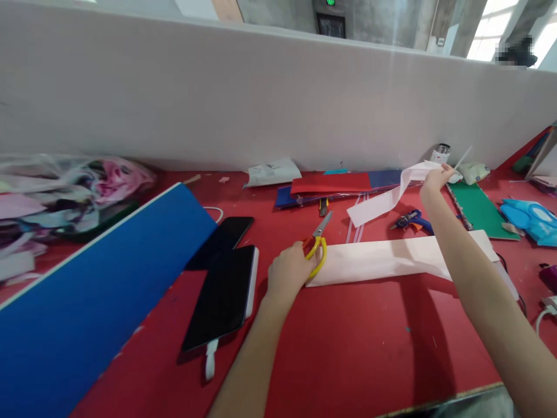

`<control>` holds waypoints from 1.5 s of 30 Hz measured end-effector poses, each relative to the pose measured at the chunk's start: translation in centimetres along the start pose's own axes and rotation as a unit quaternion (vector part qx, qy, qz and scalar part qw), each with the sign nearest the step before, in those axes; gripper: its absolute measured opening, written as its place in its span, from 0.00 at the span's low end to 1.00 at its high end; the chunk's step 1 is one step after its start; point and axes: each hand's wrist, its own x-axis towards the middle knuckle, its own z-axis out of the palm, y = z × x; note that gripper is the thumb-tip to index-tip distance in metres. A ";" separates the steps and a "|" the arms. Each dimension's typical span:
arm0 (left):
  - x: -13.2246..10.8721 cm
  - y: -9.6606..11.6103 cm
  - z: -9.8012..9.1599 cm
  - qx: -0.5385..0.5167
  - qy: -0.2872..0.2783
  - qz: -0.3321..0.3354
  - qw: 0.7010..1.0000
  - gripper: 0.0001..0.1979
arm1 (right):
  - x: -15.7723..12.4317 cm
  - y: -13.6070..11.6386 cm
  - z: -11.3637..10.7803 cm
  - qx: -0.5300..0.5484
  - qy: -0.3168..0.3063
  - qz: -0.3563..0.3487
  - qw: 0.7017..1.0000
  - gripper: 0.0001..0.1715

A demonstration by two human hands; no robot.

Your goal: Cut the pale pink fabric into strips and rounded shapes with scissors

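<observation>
My left hand (289, 268) is closed around the yellow handles of a pair of scissors (321, 233), whose blades point up and away from me. Under the scissors, and stretching to the right, lies a long pale pinkish-white strip (383, 259), paper or cloth. My right hand (435, 179) is raised at the back right, its fingers pinched on a narrower white strip (378, 206) that curls down to the left. A thin white stick-like piece (463, 157) shows just beyond those fingers.
A blue board (108, 290) slants along the left, beside two dark tablet-like devices (221, 296). Behind are red and blue sheets (331, 183), a box cutter (323, 207) and a blue glue gun (413, 219). A green board (483, 210) and blue wipes pack (528, 220) lie right.
</observation>
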 end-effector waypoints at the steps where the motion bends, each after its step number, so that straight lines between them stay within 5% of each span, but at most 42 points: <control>1: 0.1 0.0 0.1 -0.002 0.000 -0.004 1.000 0.29 | -0.5 0.6 -0.2 0.001 0.013 0.041 0.999 0.31; 6: 0.4 -0.4 0.3 -0.004 -0.002 -0.013 1.000 0.28 | -3.1 2.7 -1.7 0.020 -0.017 0.090 0.996 0.31; 11: -0.2 -0.4 -0.1 0.040 0.047 0.009 0.998 0.24 | -7.0 2.2 -5.0 0.061 -0.216 -0.044 0.973 0.16; 14: -0.6 0.2 -0.2 0.051 0.117 0.085 0.988 0.20 | -11.2 1.4 -7.6 0.062 -0.430 -0.189 0.881 0.16; 16: -0.9 0.9 0.2 0.005 0.109 0.191 0.975 0.19 | -14.0 1.2 -8.9 0.014 -0.495 -0.193 0.847 0.19; 19: -1.4 2.1 0.9 -0.078 0.010 0.338 0.938 0.21 | -16.7 1.9 -9.8 -0.055 -0.489 -0.195 0.848 0.23; 22: -2.1 2.8 1.3 -0.104 -0.041 0.369 0.923 0.26 | -17.6 3.6 -9.6 -0.150 -0.473 -0.219 0.840 0.14; 33: -3.0 3.5 1.4 -0.056 -0.021 0.385 0.921 0.05 | -18.7 7.4 -9.3 -0.253 -0.399 -0.197 0.859 0.23; 45: -2.2 4.4 2.5 0.069 0.018 0.403 0.912 0.10 | -19.9 8.3 -9.9 -0.279 -0.333 -0.244 0.867 0.15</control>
